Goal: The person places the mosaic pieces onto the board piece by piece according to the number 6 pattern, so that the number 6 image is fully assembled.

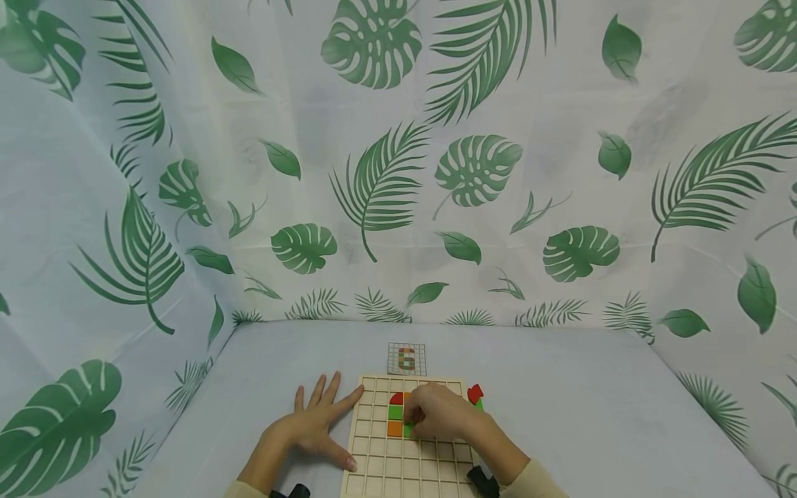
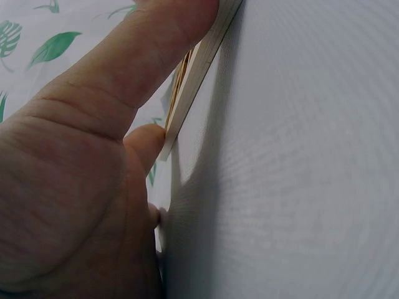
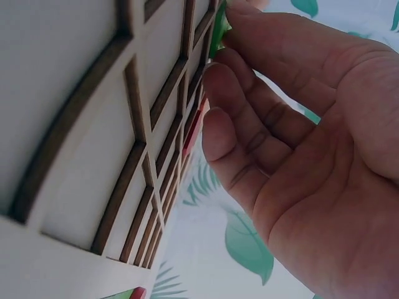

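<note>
A wooden grid board point(image 1: 380, 477) lies on the table, with a red quarter-round tile point(image 1: 396, 399), a green square tile point(image 1: 395, 413) and an orange square tile point(image 1: 395, 429) set in its cells. My right hand point(image 1: 438, 413) bends over the board and its thumb and fingertips pinch a green tile point(image 3: 218, 28), mostly covered by the fingers. My left hand point(image 1: 317, 422) spreads its fingers beside the board. Its thumb point(image 2: 168, 43) and index finger touch the board's left edge. Part of another orange tile point(image 1: 407, 397) shows by the right hand.
Beyond the board lies a small pattern card point(image 1: 407, 360) with a coloured figure on a grid. Loose red tiles point(image 1: 476, 394) and a green tile point(image 1: 479, 405) lie at the board's right edge. A leaf-patterned curtain point(image 1: 398, 207) surrounds the pale table point(image 1: 579, 401).
</note>
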Action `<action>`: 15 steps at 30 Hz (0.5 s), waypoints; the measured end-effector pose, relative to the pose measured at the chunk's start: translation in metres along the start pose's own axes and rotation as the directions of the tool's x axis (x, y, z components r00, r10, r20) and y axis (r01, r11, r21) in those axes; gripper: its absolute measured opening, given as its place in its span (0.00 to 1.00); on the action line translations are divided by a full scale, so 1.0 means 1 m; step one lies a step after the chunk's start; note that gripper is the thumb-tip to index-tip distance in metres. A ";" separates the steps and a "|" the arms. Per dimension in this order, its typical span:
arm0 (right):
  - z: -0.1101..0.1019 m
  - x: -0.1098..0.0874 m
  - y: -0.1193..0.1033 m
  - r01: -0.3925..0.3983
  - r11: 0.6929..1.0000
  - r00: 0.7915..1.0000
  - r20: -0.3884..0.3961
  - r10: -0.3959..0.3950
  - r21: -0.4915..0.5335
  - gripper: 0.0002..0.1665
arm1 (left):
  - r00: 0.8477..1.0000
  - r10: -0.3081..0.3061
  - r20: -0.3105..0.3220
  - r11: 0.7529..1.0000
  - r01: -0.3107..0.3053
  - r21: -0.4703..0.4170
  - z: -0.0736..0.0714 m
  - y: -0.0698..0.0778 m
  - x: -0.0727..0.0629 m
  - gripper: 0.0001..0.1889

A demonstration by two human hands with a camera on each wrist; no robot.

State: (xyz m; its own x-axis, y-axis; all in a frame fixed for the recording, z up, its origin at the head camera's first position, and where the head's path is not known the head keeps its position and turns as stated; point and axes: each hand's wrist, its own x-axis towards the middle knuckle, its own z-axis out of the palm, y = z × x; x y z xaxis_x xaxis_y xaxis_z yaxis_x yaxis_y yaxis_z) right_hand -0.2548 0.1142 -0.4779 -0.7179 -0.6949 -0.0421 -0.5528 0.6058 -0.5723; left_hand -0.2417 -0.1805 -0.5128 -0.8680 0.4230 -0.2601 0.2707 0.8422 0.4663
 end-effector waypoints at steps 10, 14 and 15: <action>-0.008 -0.013 0.010 0.050 0.999 0.995 -0.088 -0.049 0.016 0.12 | 1.000 -0.010 0.002 1.000 0.010 -0.002 -0.002 0.002 0.000 0.68; -0.017 -0.021 0.018 0.037 0.999 0.992 -0.124 -0.038 -0.010 0.13 | 1.000 -0.017 -0.003 1.000 0.017 0.001 -0.001 0.002 0.000 0.69; -0.019 -0.023 0.020 0.029 0.999 0.992 -0.126 -0.030 -0.014 0.13 | 1.000 -0.019 -0.002 1.000 0.019 0.001 -0.001 0.002 0.000 0.69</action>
State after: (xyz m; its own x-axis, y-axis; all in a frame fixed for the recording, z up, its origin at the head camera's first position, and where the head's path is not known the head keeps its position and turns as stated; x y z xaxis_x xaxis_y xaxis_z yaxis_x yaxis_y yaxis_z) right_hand -0.2568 0.1495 -0.4727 -0.7487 -0.6582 0.0789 -0.5788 0.5909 -0.5620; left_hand -0.2416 -0.1790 -0.5110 -0.8739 0.4060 -0.2673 0.2543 0.8505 0.4604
